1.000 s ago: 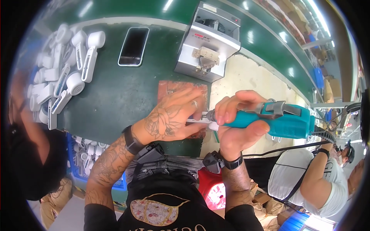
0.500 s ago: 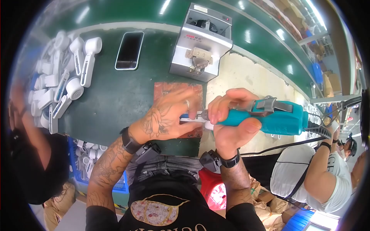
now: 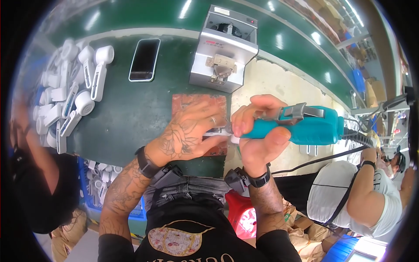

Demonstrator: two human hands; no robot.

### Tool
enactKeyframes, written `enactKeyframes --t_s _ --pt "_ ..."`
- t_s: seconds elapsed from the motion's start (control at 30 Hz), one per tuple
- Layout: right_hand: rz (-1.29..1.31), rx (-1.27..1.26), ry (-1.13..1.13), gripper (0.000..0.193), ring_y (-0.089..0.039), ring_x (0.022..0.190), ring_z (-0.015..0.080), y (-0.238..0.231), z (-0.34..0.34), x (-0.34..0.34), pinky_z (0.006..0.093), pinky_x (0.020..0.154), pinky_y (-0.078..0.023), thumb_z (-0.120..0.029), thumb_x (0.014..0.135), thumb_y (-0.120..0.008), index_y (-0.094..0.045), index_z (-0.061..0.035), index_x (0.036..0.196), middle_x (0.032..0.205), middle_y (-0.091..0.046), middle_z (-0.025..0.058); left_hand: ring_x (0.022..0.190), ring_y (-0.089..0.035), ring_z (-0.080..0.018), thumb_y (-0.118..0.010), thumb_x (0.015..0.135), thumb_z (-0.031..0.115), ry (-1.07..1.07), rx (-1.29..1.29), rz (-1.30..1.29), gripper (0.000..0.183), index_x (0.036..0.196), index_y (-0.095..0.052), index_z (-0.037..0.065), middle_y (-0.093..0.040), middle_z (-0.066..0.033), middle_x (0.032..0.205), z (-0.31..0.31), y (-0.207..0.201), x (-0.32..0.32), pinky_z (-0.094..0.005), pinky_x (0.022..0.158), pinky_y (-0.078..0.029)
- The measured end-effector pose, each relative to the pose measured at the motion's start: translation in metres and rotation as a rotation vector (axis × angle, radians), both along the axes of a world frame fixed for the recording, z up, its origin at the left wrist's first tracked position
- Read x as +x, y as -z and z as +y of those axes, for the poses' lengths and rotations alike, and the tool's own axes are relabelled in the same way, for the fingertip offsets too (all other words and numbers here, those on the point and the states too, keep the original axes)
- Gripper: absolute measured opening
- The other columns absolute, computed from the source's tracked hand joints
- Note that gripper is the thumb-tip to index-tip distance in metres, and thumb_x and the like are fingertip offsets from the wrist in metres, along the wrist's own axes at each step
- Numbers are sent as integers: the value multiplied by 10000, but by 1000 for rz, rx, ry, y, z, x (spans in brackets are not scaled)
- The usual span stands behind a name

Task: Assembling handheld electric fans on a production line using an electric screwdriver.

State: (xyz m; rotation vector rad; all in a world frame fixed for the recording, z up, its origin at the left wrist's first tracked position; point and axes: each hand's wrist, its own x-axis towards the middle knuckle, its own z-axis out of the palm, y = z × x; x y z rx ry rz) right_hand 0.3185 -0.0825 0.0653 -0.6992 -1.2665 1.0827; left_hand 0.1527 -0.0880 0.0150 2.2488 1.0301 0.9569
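A white plastic part [image 3: 214, 132] is gripped by the left hand [image 3: 183, 134], its near edge lined by the thumb and its far edge covered by the bent fingers [image 3: 203, 118]; much of it is hidden beneath them. It is held low over a red board [image 3: 180, 101], which is laid on the green counter [image 3: 126, 118] under the left fingers.

A teal electric screwdriver [image 3: 312, 131] is grasped by the right hand [image 3: 259, 139], the fingers being curled around its narrow front end and the thumb pressed along its near side. Its nose is pointed leftward, to the right end of the white part, just beside the left fingertips; whether the part is touched by the bit cannot be told. A black cable [image 3: 316, 159] is seen well to the right of the right fingers.

Beyond the left fingers and somewhat to their left, a phone [image 3: 144, 60] is laid flat. Straight beyond the fingers, a silver machine [image 3: 218, 56] is set. Far to the left of the left fingers, white round-headed pieces [image 3: 83, 102] are heaped. Nearer the body and left of the left fingers, a blue crate [image 3: 137, 212] is filled with more white pieces.
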Motion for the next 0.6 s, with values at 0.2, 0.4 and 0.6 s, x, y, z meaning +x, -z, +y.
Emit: enactKeyframes --t_s 0.2,0.4,0.6 --pt "-19 -19 18 882 -504 551 169 -1 3 0 321 546 -426 -795 843 -534 -523 32 1151 654 -518 55 1221 -547 -382 -752 806 237 -39 -36 21 382 1115 -670 26 -593 -189 1271 4 -3 1 -474 1059 -428" --pt "84 112 290 739 -478 636 162 -30 -23 17 319 600 -404 -740 923 -469 -536 -64 1212 720 -517 33 987 -671 -381 -713 880 202 -258 -181 -157 307 1115 -649 15 -683 -194 1050 -27 -26 -11 -435 871 -537" --pt "-89 -2 363 623 -515 808 167 10 -24 63 316 748 -436 -546 960 -596 -501 -2 1249 868 -521 63 923 -682 -200 -424 1086 186 -106 -1077 -1088 250 1259 -367 15 -668 -194 1170 -73 -20 -2 -352 819 -565"
